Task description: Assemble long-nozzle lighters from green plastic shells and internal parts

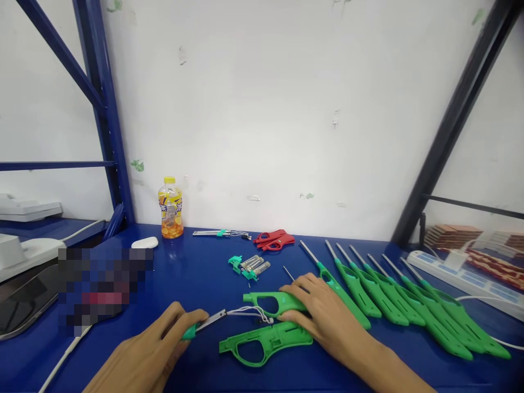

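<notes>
My left hand (158, 341) pinches a metal lighter tube (212, 319) by its teal collar. Thin white wires (249, 310) trail from the tube toward the right. My right hand (323, 311) grips the wide end of a green lighter shell half (282, 302), thumb on the near side and fingers over the top. Nearer to me lies a second green shell half (268, 341), its ribbed inside facing up, just under my right thumb. A thin metal rod (289, 273) shows behind my right fingers; its other end is hidden.
Several green lighters with tubes (380, 289) lie in a row at right, beside a power strip (462, 281). Behind are red shell parts (274, 239), small clear and teal parts (249, 266), more metal tubes (216, 233) and a drink bottle (171, 210). A pixelated patch covers the left.
</notes>
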`<state>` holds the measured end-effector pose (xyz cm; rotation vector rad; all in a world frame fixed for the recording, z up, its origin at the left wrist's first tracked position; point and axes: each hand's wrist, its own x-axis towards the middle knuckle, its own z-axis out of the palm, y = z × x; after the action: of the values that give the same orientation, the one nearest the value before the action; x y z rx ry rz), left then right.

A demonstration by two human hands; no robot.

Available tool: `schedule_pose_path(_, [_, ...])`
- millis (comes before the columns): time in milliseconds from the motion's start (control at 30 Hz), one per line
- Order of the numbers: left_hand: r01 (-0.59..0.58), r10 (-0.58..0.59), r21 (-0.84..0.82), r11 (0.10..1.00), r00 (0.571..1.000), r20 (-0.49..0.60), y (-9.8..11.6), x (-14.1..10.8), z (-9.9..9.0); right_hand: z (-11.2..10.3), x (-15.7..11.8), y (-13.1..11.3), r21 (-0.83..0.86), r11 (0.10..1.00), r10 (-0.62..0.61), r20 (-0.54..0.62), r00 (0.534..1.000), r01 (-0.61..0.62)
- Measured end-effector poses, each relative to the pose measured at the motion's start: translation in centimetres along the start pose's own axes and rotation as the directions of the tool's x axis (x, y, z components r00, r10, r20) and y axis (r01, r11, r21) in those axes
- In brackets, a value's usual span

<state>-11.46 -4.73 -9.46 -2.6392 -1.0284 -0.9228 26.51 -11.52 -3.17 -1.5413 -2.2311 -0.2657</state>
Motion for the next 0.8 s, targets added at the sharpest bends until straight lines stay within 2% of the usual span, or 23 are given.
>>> schedule_pose_path(67, [-0.041, 0.041, -0.021, 0.999, 0.999, -0.008, 0.1, -0.1, 0.2, 0.1, 0.1, 0.1, -0.014, 1.000, -0.005, -0.054, 0.999, 0.004])
schedule_pose_path(167, [-0.015, 0.016, -0.084, 0.996, 1.000, 0.021, 0.6, 0.0, 0.0, -0.5, -0.7, -1.0, 0.059, 0.998, 0.013, -0.137, 0.990, -0.005])
schedule_pose_path(267, [0.021, -0.001, -0.178, 0.984, 0.994, 0.111, 1.3, 0.6, -0.5, -0.9, -1.8, -2.7, 0.164, 0.986, 0.002, -0.114, 0.993, 0.017])
schedule_pose_path(400, [0.018, 0.001, -0.220, 0.975, 0.996, 0.087, 2.0, 1.9, -0.9, -0.1, -2.5, -4.2, 0.267, 0.964, 0.003, -0.088, 0.996, 0.021])
schedule_pose_path(567, [0.089, -0.041, -0.294, 0.952, 0.986, 0.164, 3.0, 3.2, -1.6, 0.9, -2.3, -3.9, 0.362, 0.932, 0.026, -0.110, 0.994, 0.016])
schedule_pose_path(800, [0.104, -0.053, -0.334, 0.937, 0.986, 0.159, 3.8, 3.4, -2.1, 1.0, -2.7, -3.5, 0.350, 0.936, 0.006, -0.109, 0.994, 0.033])
